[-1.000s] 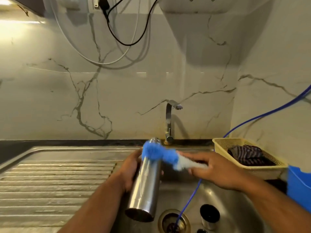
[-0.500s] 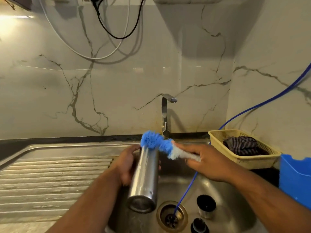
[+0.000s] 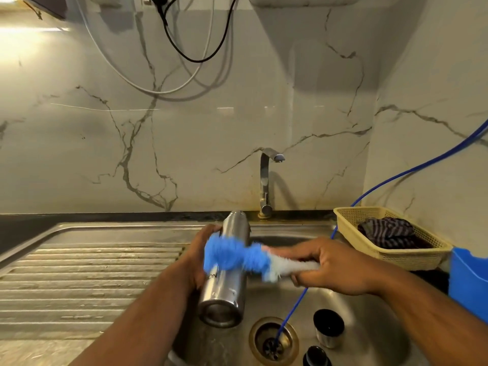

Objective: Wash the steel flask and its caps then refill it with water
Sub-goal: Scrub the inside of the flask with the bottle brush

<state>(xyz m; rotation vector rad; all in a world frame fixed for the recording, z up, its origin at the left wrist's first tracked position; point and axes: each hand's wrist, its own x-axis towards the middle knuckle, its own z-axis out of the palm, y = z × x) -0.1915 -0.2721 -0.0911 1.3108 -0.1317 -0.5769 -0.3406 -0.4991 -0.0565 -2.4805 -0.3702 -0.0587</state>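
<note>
My left hand [image 3: 196,256] grips the steel flask [image 3: 224,289] round its middle, holding it tilted over the sink basin [image 3: 369,336] with its base toward me. My right hand [image 3: 330,265] holds a bottle brush [image 3: 237,256] by its white end. The blue bristles lie across the flask's side, below its neck. Two caps sit in the basin at the right: a steel cup-shaped cap [image 3: 328,327] and a small black cap [image 3: 317,356] at the bottom edge.
A thin blue hose [image 3: 293,313] runs from the right wall down into the drain [image 3: 273,342]. The tap [image 3: 266,180] stands behind the sink. A ribbed draining board [image 3: 87,281] lies left. A yellow basket [image 3: 412,260] with cloth and a blue container [image 3: 470,281] stand right.
The brush has slid from the flask's mouth down onto the middle of its side. The flask's neck now shows bare above the bristles.
</note>
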